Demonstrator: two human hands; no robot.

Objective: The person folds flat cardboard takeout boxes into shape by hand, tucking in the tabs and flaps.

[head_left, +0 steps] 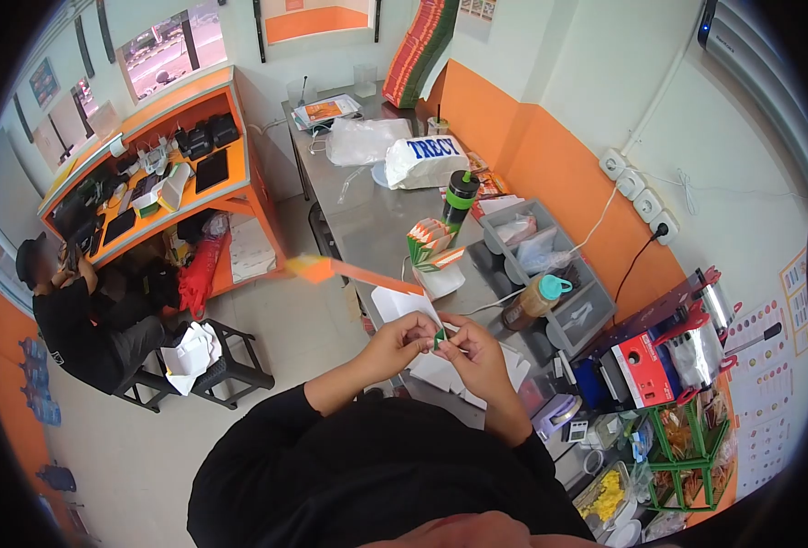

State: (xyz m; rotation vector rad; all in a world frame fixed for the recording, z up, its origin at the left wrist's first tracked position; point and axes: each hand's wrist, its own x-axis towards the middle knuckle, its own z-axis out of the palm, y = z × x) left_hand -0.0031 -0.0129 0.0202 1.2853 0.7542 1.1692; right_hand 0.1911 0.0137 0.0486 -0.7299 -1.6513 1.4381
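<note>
My left hand [402,345] and my right hand [477,356] meet in front of me at the steel table, both with fingers pinched together. Between them is a printed cardboard piece, with a small green end [440,339] at my fingertips. A white panel [406,305] rises just beyond the hands. From its top a long orange strip [367,276] reaches left, its far end blurred; it looks like part of the same piece. Under my hands lie white cardboard pieces [450,376]. Past them stands a bundle of folded green and orange cardboard [431,245].
Right of my hands are a brown bottle with a turquoise lid [536,303] and a grey divided tray [582,315]. A black and green bottle [460,199] and a white TRECY pack [426,163] stand farther back. A seated person [84,320] is at left, beside a black stool [230,365].
</note>
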